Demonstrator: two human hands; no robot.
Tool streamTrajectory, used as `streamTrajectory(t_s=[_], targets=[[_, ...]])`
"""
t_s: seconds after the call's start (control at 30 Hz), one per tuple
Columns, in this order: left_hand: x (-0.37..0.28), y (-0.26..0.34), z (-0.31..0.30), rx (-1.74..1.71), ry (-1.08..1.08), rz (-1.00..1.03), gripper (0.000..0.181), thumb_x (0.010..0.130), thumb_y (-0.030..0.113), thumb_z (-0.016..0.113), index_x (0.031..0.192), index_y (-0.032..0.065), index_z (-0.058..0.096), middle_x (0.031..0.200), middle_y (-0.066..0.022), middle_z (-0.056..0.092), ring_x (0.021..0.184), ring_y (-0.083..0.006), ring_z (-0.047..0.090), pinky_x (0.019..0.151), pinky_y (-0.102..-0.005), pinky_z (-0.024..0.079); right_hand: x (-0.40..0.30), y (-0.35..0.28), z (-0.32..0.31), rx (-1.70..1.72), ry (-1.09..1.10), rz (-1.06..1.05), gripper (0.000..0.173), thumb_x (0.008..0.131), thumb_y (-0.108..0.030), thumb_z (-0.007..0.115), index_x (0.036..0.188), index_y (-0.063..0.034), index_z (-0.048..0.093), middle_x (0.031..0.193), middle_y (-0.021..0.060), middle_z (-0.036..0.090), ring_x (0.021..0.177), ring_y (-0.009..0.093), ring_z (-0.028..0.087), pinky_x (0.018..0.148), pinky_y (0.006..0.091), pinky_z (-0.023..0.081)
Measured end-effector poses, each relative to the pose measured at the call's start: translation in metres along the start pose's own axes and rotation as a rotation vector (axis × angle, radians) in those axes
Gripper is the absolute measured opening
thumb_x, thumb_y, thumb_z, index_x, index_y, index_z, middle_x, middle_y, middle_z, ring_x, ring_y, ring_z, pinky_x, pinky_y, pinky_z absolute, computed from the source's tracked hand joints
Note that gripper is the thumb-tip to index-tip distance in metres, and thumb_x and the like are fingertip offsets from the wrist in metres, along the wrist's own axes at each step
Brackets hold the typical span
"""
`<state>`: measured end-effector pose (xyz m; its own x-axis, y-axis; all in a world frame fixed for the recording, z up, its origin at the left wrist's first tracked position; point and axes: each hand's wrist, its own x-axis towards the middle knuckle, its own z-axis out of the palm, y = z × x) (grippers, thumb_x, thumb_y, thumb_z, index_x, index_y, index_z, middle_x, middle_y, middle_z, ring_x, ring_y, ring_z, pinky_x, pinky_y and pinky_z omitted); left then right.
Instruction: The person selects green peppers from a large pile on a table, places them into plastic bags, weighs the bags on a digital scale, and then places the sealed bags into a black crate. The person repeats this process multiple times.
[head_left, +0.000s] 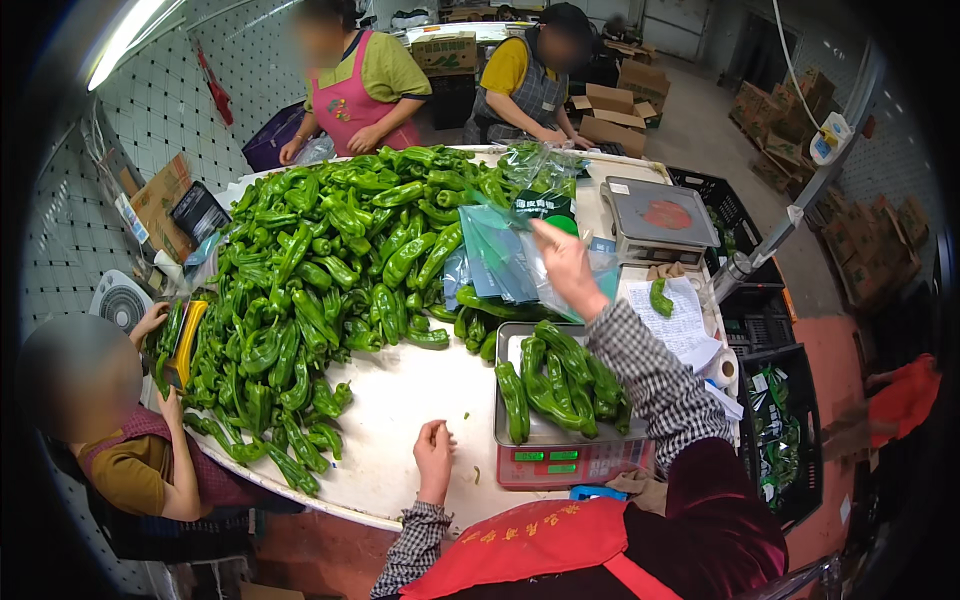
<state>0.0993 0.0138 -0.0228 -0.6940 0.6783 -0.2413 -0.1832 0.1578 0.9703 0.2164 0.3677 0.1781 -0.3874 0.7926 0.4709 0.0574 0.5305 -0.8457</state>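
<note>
My left hand (434, 459) is over the bare white tabletop (390, 420), its fingers curled together and nothing visible in them. Farther off, my right hand (568, 264) reaches across a stack of printed plastic bags (499, 255); its fingertips pinch the edge of a blurred greenish bag. Below that arm, several green peppers (551, 379) lie on the steel pan of a red digital scale (574, 465) with lit displays. To the left spreads a large heap of green peppers (300, 300). A filled pepper bag (541, 187) lies beyond the stack.
A second scale (660, 217) stands back right. Handwritten paper (671, 322) and a paper roll (724, 367) lie along the right edge, beside black crates (780, 442). A person (142, 465) at left holds peppers by a yellow scale (187, 341). Two people (367, 82) stand across the table.
</note>
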Motion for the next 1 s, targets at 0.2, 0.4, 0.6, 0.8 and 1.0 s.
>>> streamTrajectory(t_s=[0.2, 0.4, 0.6, 0.8, 1.0], targets=[[-0.015, 0.111, 0.034, -0.344, -0.392, 0.205, 0.084, 0.101, 0.068, 0.045, 0.152, 0.0024, 0.036, 0.141, -0.0212, 0.056, 0.126, -0.0317, 0.06, 0.107, -0.0433, 0.05, -0.111, -0.075, 0.026, -0.274, -0.338, -0.552, 0.043, 0.082, -0.002, 0.064, 0.124, -0.0085, 0.07, 0.132, 0.0168, 0.068, 0.123, 0.037, 0.063, 0.107, 0.0463, 0.049], [-0.026, 0.146, 0.028, -0.571, -0.401, 0.04, 0.053, 0.104, 0.032, 0.055, 0.145, -0.0005, 0.042, 0.135, -0.0201, 0.062, 0.115, -0.0277, 0.065, 0.098, -0.039, 0.056, -0.211, -0.095, 0.042, -0.286, -0.625, -0.754, 0.035, 0.083, -0.01, 0.065, 0.118, -0.0058, 0.068, 0.131, 0.0135, 0.064, 0.125, 0.034, 0.059, 0.107, 0.0472, 0.046], [-0.028, 0.119, -0.016, -0.563, -0.094, 0.01, 0.036, 0.094, -0.002, 0.054, 0.13, -0.0017, 0.057, 0.099, -0.0089, 0.071, 0.084, -0.0194, 0.07, 0.075, -0.0318, 0.059, -0.244, -0.117, 0.021, -0.077, -0.755, -0.59, 0.064, 0.085, -0.038, 0.079, 0.138, -0.0072, 0.059, 0.147, 0.0167, 0.055, 0.135, 0.039, 0.051, 0.115, 0.0506, 0.039], [-0.075, 0.164, -0.05, -0.689, -0.331, 0.071, 0.06, 0.093, 0.003, 0.053, 0.151, -0.0021, 0.042, 0.069, -0.0053, 0.055, 0.055, -0.0134, 0.048, 0.053, -0.0284, 0.038, -0.241, -0.093, 0.001, -0.022, -0.331, 0.012, 0.078, 0.09, -0.029, 0.078, 0.152, 0.0011, 0.041, 0.152, 0.0253, 0.047, 0.14, 0.039, 0.048, 0.116, 0.0467, 0.039], [-0.098, 0.17, -0.072, -0.844, -0.547, 0.155, 0.06, 0.093, 0.008, 0.05, 0.151, -0.004, 0.041, 0.061, -0.0057, 0.046, 0.045, -0.0146, 0.037, 0.046, -0.0289, 0.034, -0.247, -0.089, 0.02, 0.728, -0.472, 0.76, 0.096, 0.096, -0.03, 0.075, 0.162, 0.0006, 0.011, 0.157, 0.0312, 0.036, 0.14, 0.04, 0.048, 0.113, 0.0446, 0.044]])
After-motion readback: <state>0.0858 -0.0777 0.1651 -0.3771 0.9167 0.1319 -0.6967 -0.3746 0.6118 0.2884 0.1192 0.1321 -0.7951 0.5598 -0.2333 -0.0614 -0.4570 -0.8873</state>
